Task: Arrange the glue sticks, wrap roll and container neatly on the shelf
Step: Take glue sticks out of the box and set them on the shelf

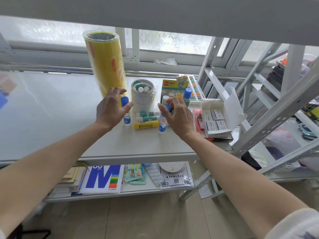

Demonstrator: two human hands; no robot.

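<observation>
A tall yellow wrap roll (106,62) stands upright on the white shelf (148,144). To its right stands a white round container (141,99) with glue sticks inside. In front of it several glue sticks lie flat, one of them yellow (146,125). Blue-capped glue bottles stand at left (125,112) and right (162,124). My left hand (110,109) hovers open by the left bottle. Fingers spread, my right hand (178,115) hovers over the right bottle. Neither hand holds anything.
A green glue box (172,87) and a bead abacus (195,88) sit behind my right hand. An open white carton of small boxes (215,121) and a red pack (197,119) lie at the right. Paper packs and pouches fill the lower shelf (103,178).
</observation>
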